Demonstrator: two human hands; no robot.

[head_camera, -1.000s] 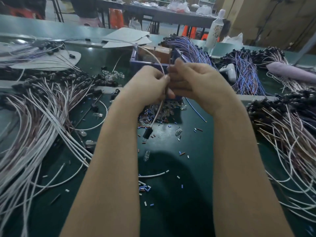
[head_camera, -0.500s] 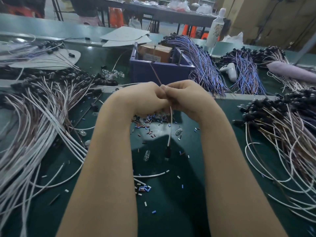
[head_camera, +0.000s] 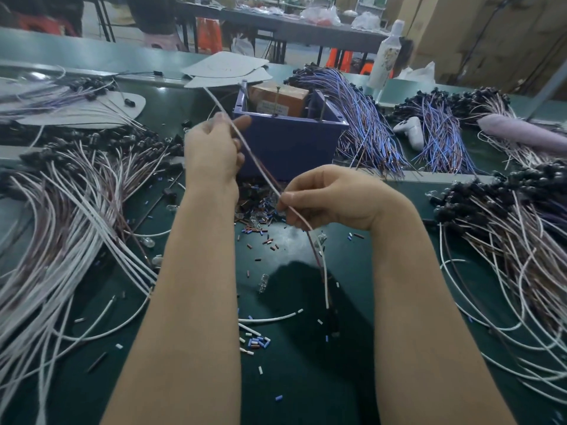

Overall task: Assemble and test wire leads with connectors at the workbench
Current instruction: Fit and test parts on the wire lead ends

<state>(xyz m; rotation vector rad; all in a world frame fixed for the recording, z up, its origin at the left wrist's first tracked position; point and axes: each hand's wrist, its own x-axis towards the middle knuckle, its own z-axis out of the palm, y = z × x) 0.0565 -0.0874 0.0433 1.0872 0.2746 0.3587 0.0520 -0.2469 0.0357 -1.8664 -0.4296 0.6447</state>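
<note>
Your hands moved apart: left hand up by blue bin, right hand lower. Both pinch white wire lead, stretched slanting between them, tail hanging over green workbench.

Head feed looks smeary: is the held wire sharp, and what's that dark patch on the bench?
Head view: the wire is fairly sharp between the left hand and right hand, its hanging end motion-blurred; the dark patch is a shadow on the bench; wide-angle distortion bows the edges.
</note>
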